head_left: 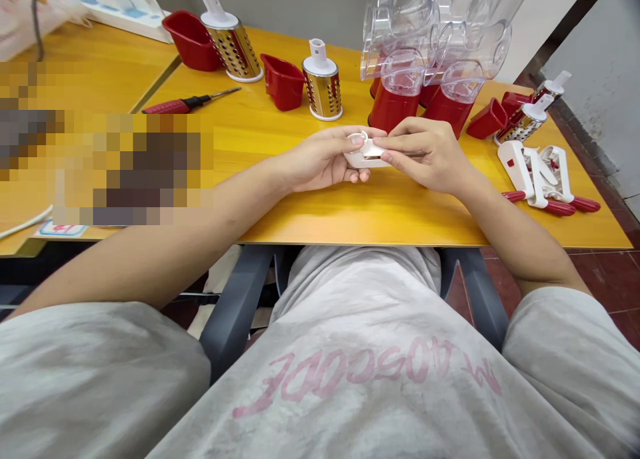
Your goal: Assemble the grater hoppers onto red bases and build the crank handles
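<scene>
My left hand (327, 154) and right hand (431, 151) grip a white part (369, 160), seemingly unfinished. Grater drums (323, 91) stand loose on the tabletop (320, 222).

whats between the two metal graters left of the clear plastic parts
A red cup sits on the table between the left grater and the right grater, as the head view shows.

The left hand (323, 156) and right hand (433, 151) partly cover the white piece (369, 156) — its full shape cannot be told. Pixel blocks (150, 169) mask 2 patches. The top edge cuts the clear housings (450, 29); the pale plastic (43, 20), cut at left, is blurred.
</scene>
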The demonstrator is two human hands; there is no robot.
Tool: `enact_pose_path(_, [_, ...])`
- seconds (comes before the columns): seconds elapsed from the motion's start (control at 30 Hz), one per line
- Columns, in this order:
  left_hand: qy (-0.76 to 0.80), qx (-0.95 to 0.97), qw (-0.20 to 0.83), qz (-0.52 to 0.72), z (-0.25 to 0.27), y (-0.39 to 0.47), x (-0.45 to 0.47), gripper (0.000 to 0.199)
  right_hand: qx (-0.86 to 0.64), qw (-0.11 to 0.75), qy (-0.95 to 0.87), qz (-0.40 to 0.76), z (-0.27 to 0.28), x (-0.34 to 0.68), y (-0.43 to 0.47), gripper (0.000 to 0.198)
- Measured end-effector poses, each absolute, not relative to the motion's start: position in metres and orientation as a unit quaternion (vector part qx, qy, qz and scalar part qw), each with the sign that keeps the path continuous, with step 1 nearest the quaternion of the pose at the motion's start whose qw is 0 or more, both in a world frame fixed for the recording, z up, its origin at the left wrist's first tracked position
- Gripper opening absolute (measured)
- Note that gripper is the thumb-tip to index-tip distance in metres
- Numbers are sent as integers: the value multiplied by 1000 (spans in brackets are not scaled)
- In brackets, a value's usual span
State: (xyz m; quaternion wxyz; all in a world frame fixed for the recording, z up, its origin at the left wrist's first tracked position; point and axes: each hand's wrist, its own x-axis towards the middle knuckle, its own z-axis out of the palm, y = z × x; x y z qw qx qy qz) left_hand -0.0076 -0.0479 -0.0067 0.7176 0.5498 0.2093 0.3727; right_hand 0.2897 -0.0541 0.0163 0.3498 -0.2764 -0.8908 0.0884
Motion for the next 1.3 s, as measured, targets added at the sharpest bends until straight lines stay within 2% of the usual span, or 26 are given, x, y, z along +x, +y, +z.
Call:
enact_pose_path(0.27, [191, 539, 732, 370, -9, -48, -9, 72, -285, 362, -883, 88, 12, 285, -57, 65])
enact_pose_path(0.6, [198, 561, 701, 394, -16, -46, -5, 80, -291, 365, -881, 73, 11, 283, -58, 67])
enact_pose_path(0.7, [187, 557, 707, 394, -15, -45, -3, 76, -277, 367, -886, 61, 11, 283, -59, 67])
enact_pose_path(0.87, [192, 566, 703, 385, -7, -48, -3, 56, -251, 355, -900, 38, 8, 286, -53, 65])
enact_pose_path(0.97, [209, 589, 673, 396, -4, -50, -2, 56, -226, 358, -906, 20, 5, 291, -45, 65])
enact_pose_path(1.13, [191, 660, 577, 441, -3, -52, -1, 69, -202, 340, -919, -4, 4, 299, -36, 73])
enact_pose_path(1.3, [199, 730, 470, 455, 2, -56, -5, 66, -189, 334, -923, -5, 9, 298, -41, 75])
